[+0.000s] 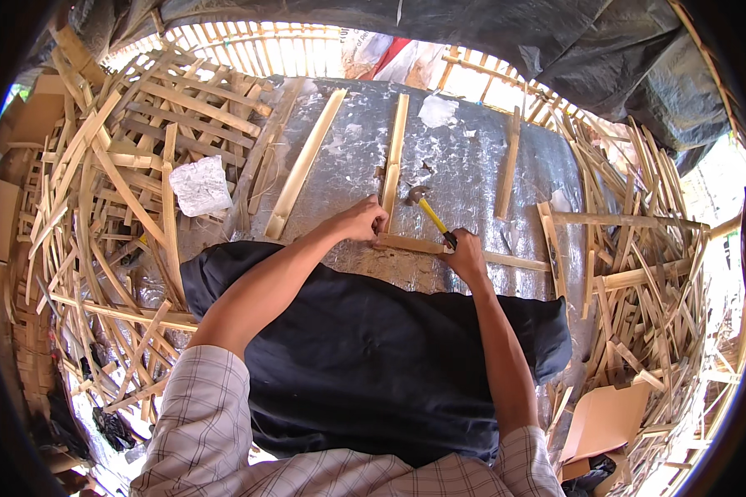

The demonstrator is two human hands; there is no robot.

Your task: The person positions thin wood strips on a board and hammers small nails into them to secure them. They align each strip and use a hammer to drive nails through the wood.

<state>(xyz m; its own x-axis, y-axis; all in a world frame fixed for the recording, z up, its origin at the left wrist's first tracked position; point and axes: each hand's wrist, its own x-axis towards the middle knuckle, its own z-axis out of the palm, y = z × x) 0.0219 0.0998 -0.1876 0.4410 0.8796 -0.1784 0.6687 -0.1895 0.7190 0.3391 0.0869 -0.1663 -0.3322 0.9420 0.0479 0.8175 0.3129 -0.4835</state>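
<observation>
My right hand (466, 253) is wrapped round the dark grip of a hammer (432, 215). Its yellow shaft slants up to the left, with the metal head above the ground sheet. My left hand (364, 220) is closed, its fingertips pinched where a long upright bamboo strip (396, 141) meets a short crosswise bamboo strip (414, 243). Whatever sits between those fingers is too small to make out. The crosswise strip lies just in front of my covered knees, and my right hand rests close to its right end.
A silvery, worn sheet (464, 157) covers the ground, with more bamboo strips (308, 161) laid across it. Piles of split bamboo stand at left (116, 182) and right (646, 273). A white foam block (201, 186) sits at left, an open cardboard box (607, 418) at lower right.
</observation>
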